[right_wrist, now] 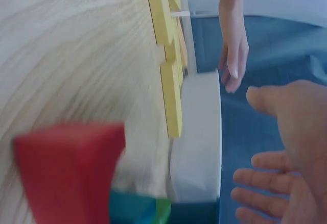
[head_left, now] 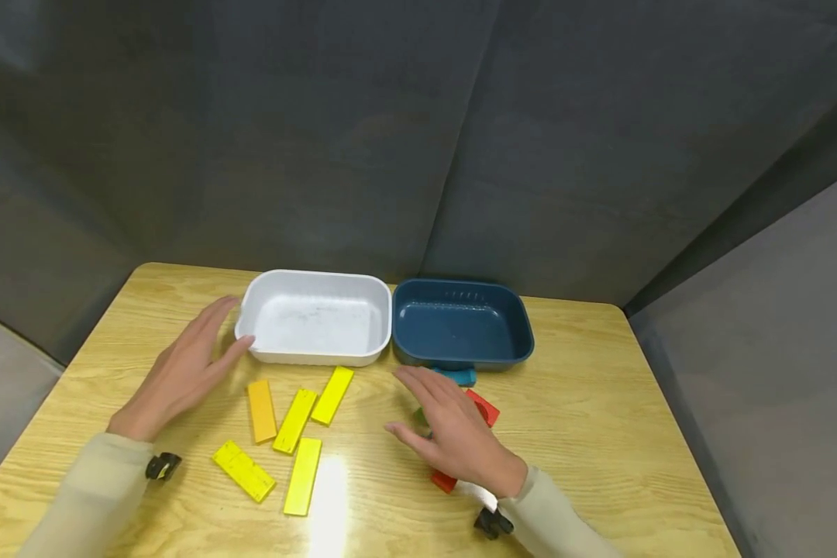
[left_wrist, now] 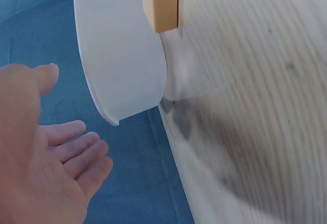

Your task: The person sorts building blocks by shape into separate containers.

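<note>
My left hand (head_left: 184, 368) hovers flat and open over the table, its fingertips next to the left end of the white tray (head_left: 314, 279). In the left wrist view the left hand (left_wrist: 46, 173) shows an empty palm beside the white tray (left_wrist: 117, 55). My right hand (head_left: 446, 422) is spread open above a red block (head_left: 484, 407), a small green piece (head_left: 421, 417) and a teal block (head_left: 460, 377), holding nothing. The right wrist view shows the right hand (right_wrist: 286, 157) open, a red block (right_wrist: 71, 173) close up, and yellow planks (right_wrist: 168, 55).
A dark blue tray (head_left: 460, 291) sits right of the white one, both empty. Several yellow planks (head_left: 296, 438) and an orange plank (head_left: 261, 411) lie on the wooden table (head_left: 600, 411) between my hands. Grey fabric walls (head_left: 418, 132) surround the table.
</note>
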Motion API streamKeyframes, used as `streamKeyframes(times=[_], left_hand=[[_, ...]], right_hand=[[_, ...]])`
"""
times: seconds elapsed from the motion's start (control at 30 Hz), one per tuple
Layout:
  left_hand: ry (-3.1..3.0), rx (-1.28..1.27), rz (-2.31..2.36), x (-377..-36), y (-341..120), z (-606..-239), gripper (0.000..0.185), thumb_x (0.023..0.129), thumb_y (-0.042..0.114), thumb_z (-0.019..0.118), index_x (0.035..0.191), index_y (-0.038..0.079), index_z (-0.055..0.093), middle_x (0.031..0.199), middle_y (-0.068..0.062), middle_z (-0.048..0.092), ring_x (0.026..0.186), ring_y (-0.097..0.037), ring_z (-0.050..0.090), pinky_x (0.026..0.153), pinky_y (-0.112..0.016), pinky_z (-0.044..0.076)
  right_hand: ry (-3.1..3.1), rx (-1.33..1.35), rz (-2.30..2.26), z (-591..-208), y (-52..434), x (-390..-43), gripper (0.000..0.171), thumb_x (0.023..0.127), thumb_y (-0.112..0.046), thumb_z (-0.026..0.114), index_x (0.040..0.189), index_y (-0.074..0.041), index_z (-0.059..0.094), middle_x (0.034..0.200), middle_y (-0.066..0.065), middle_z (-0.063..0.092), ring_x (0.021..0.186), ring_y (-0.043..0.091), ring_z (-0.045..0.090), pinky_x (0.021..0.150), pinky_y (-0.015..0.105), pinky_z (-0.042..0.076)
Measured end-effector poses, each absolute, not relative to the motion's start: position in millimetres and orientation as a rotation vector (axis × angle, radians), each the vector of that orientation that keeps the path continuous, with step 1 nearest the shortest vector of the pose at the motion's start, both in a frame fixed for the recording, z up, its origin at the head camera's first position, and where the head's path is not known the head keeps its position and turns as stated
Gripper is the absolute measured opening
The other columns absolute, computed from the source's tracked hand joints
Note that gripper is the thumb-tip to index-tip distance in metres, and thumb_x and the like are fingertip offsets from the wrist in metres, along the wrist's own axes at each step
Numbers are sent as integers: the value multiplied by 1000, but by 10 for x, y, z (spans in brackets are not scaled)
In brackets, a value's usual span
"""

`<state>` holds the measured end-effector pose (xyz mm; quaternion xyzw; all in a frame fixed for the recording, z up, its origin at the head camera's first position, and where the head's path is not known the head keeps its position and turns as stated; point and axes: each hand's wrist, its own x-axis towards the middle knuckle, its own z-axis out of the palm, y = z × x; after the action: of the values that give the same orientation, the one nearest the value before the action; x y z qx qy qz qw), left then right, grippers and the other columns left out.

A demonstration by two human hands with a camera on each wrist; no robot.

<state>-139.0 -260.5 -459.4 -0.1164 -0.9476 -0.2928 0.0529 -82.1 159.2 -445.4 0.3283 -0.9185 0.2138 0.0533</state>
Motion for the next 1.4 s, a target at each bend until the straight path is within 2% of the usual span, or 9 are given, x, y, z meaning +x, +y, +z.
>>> streamKeyframes(times=[0.33, 0.5, 0.73, 0.97, 1.4], left_hand=[[-2893, -347, -870, -1446, -2542, -4622, 79, 111, 52, 53, 172, 12, 22, 177, -16, 22, 157, -46, 31, 116, -75, 35], [-2922, -338, -873, -1481, -2503, -4635, 83, 111, 53, 50, 173, 10, 16, 180, -16, 12, 160, -47, 24, 118, -75, 32], [-2999, -327, -799, -1527, -2449, -4672, 85, 113, 55, 44, 173, 8, 8, 180, -12, -3, 161, -48, 19, 121, -73, 28], [-3011, -392, -727, -1530, -2426, -4753, 78, 116, 49, 34, 172, 5, 4, 180, -16, -4, 163, -46, 14, 124, -70, 25], [-3017, -400, -736, -1514, -2401, -4782, 77, 116, 48, 32, 172, 4, 2, 180, -11, -8, 164, -42, 11, 126, -67, 23]], right_hand=[[-2864, 1041, 688, -4600, 1184, -905, 73, 104, -51, 68, 160, -9, 48, 159, 9, 54, 147, 27, 51, 123, 49, 42], [-2912, 1037, 668, -4645, 1060, -946, 74, 104, -52, 66, 162, -10, 47, 162, 9, 51, 149, 26, 48, 125, 45, 39], [-2931, 1000, 672, -4692, 933, -979, 81, 103, -52, 67, 163, -4, 42, 165, 14, 46, 152, 32, 44, 127, 49, 36], [-2966, 941, 608, -4773, 823, -994, 86, 102, -57, 67, 164, -4, 40, 166, 14, 45, 152, 34, 44, 127, 50, 36], [-2968, 829, 490, -4915, 692, -1025, 96, 93, -67, 72, 160, -2, 46, 157, 15, 52, 144, 33, 51, 121, 48, 43]])
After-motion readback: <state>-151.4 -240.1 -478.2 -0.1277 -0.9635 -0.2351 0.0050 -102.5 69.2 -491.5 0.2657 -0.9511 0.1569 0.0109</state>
